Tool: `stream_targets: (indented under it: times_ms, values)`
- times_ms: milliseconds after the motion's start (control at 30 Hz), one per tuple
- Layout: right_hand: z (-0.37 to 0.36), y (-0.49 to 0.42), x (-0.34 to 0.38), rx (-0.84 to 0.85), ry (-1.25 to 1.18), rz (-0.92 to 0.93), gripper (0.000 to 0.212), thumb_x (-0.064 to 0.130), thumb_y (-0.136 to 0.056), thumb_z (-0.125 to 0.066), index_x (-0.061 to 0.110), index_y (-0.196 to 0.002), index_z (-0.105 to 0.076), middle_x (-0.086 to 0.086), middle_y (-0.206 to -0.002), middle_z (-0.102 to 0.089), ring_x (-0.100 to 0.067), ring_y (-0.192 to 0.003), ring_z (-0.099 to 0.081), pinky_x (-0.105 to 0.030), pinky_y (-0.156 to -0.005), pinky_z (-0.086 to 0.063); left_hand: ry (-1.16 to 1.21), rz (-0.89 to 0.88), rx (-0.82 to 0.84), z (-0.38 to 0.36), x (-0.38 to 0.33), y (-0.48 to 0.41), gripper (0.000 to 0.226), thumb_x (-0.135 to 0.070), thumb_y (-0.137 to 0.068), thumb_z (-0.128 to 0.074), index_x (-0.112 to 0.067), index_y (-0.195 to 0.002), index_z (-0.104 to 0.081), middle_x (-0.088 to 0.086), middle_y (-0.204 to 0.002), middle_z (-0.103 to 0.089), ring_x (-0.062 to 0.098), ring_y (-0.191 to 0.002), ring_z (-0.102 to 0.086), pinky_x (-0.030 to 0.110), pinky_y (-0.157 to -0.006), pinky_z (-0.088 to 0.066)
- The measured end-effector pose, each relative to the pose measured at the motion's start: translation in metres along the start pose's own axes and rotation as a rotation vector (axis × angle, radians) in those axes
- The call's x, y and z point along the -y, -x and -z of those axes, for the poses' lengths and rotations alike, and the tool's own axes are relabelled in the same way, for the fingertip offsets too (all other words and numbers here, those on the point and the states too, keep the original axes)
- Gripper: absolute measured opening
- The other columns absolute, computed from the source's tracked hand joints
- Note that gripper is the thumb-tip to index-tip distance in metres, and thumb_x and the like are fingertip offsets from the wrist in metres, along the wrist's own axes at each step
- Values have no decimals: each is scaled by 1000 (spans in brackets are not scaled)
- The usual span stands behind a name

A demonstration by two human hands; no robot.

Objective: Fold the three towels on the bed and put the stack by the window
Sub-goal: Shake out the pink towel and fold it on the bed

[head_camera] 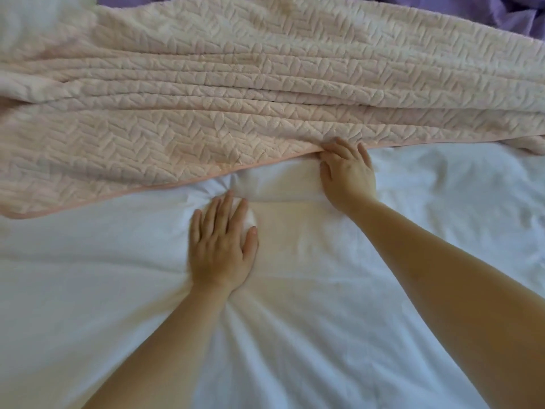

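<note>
1. We observe a pink textured cloth [182, 98] lying across the far half of the bed [88, 276], bunched in long ridges, with its hem running from the near left up toward the right. We cannot tell whether it is one of the towels.
2. The left hand [221, 246] lies palm down on the white bedding, fingers straight and slightly spread, gripping nothing. Its fingertips rest over a small rounded white bulge just below the pink hem. Creases in the sheet fan out from under its wrist.
3. Between the two hands we note a white towel [280, 187], a flat folded band lying on the sheet just below the pink hem. It is hard to tell apart from the white bedding around it.
4. The right hand [348, 172] rests flat on the right end of that band, fingers spread, fingertips touching the edge of the pink cloth. It pinches nothing that we can see.
5. Purple fabric [501, 13] shows at the far right corner, beyond the pink cloth.
</note>
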State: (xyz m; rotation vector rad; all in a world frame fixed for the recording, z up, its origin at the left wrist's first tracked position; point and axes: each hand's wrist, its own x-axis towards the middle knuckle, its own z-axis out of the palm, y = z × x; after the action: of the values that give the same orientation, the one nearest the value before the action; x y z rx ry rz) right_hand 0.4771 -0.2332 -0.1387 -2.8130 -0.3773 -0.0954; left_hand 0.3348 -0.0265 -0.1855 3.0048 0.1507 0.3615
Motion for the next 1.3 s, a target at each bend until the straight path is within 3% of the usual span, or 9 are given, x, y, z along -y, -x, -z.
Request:
stream_targets:
  times_ms: [67, 167, 333, 533, 633, 867, 1133, 1233, 1300]
  values:
    - [10, 8, 2, -56, -42, -22, 26, 23, -95, -46, 7, -103, -65, -7, -115, -61, -30, -111, -52, -37, -89, -41, 92, -19, -54, 7, -1, 0, 43, -35, -88, -53, -15, -126, -60, 6, -137, -54, 26, -127, -51, 46, -107, -35]
    - [32, 37, 10, -38, -113, 24, 22, 22, -94, -54, 2, -96, -64, -12, -101, -61, -33, -98, -54, -37, -70, -45, 339, -1, -157, 31, -8, 0, 42, -19, -81, -65, -4, -120, -60, 14, -128, -59, 33, -115, -57, 44, -98, -44]
    - [98, 96, 49, -13, -361, 136, 5, 6, -86, -64, 6, -91, -64, -3, -86, -64, -25, -82, -59, -24, -69, -38, 334, -165, -44, 115, -32, -21, 50, -37, -86, -61, -16, -130, -52, 4, -133, -52, 22, -124, -46, 37, -105, -32]
    - [208, 176, 92, -53, -598, 43, 13, 15, -87, -67, 15, -96, -58, 12, -84, -63, -1, -82, -60, -10, -67, -47, 455, -422, 159, 248, -58, -26, 19, -25, -95, -53, -16, -83, -65, -6, -76, -63, 18, -75, -57, 39, -90, -42]
    - [265, 211, 105, -89, -659, 57, 13, 21, -89, -64, 25, -99, -57, 16, -85, -65, 1, -83, -61, -12, -70, -48, 664, -363, 217, 323, -77, -10, 22, -24, -97, -50, -19, -77, -56, -9, -70, -56, 7, -68, -52, 29, -68, -43]
    - [376, 281, 118, -286, -701, -20, 19, 23, -93, -57, 24, -75, -51, 15, -65, -53, -2, -57, -45, -13, -55, -36, 915, -435, -16, 513, -126, 8, 19, -18, -98, -48, -15, -80, -52, -10, -67, -52, 6, -64, -48, 24, -66, -39]
    - [480, 357, 114, -425, -587, -148, 25, 30, -91, -60, 25, -67, -58, 9, -63, -55, -10, -61, -46, -26, -60, -37, 1086, -182, -289, 617, -100, 51, 25, -25, -99, -45, -10, -83, -57, -6, -62, -45, 5, -58, -42, 14, -52, -33]
    - [524, 363, 136, -534, -701, -165, 21, 29, -89, -62, 19, -71, -62, 5, -62, -50, -8, -56, -41, -28, -55, -35, 1167, -185, -203, 627, -98, 70, 20, -27, -97, -50, -17, -81, -57, -6, -65, -47, 9, -62, -43, 14, -52, -34]
    - [552, 367, 155, -572, -762, -134, 16, 29, -87, -62, 23, -73, -65, 13, -59, -52, -2, -53, -43, -20, -51, -37, 1126, -241, 21, 630, -109, 87, 13, -35, -93, -55, -22, -92, -58, -6, -79, -55, 10, -73, -51, 16, -64, -40]
